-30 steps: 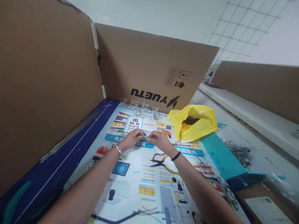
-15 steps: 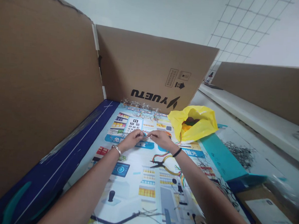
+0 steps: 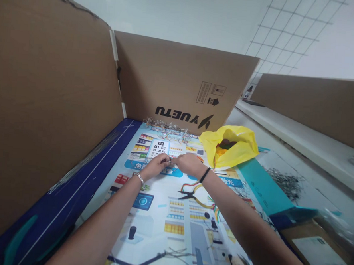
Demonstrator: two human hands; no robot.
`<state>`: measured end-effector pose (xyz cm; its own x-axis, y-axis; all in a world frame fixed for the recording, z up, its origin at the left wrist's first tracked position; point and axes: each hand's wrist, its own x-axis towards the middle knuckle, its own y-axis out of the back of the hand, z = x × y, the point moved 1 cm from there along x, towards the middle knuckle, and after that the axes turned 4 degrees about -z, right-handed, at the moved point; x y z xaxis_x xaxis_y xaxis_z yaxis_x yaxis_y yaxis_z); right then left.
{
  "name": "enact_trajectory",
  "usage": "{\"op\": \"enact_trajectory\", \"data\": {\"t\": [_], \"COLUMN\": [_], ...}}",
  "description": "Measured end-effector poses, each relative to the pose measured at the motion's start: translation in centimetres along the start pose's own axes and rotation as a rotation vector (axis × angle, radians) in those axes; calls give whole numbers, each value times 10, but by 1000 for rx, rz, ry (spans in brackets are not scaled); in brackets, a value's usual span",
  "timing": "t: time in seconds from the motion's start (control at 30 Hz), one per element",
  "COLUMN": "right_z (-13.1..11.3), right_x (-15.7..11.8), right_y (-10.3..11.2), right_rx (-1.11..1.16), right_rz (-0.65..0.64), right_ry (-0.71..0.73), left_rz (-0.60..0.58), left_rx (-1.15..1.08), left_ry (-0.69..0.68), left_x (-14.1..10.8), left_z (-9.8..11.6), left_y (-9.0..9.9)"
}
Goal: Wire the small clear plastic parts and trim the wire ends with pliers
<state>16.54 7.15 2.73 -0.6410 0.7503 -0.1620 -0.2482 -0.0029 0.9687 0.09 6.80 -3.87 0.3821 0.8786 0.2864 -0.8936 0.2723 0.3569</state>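
Observation:
My left hand [image 3: 157, 166], with a silver bracelet at the wrist, is closed in a pinch over the printed sheet. My right hand [image 3: 189, 165], a black band round its wrist, is closed too, fingertips almost touching the left ones. Between them is a thin wire [image 3: 171, 161], mostly hidden by the fingers. Nearer me lie pliers [image 3: 191, 195] with yellow handles and dark jaws, beside red, green and yellow wires [image 3: 215, 211]. A yellow bag [image 3: 239, 146] stands open beyond my right hand, with orange and dark contents.
Cardboard panels [image 3: 180, 76] wall off the back and left. Tangled thin wire pieces [image 3: 168, 125] line the sheet's far edge. More silvery bits [image 3: 284, 183] lie at right, past a teal box flap [image 3: 263, 185]. A bundle of wire ends [image 3: 163, 255] lies in front.
My right hand has turned, its wrist shifting slightly left and its fingers bunching closer to the left hand. My left hand stays nearly still.

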Motion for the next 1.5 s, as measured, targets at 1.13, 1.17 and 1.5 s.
{"op": "enact_trajectory", "data": {"t": [1.13, 1.17, 1.5], "right_z": [-4, -3, 0], "right_x": [9, 10, 12], "right_y": [14, 14, 7], "right_rx": [-73, -73, -54], "right_rz": [-162, -163, -142], "right_ry": [22, 24, 47], "left_rz": [3, 2, 4], "left_rx": [34, 37, 61], "left_ry": [4, 4, -2], "left_x": [1, 1, 2], "left_z": [1, 2, 0], "left_y": [0, -1, 0]}}
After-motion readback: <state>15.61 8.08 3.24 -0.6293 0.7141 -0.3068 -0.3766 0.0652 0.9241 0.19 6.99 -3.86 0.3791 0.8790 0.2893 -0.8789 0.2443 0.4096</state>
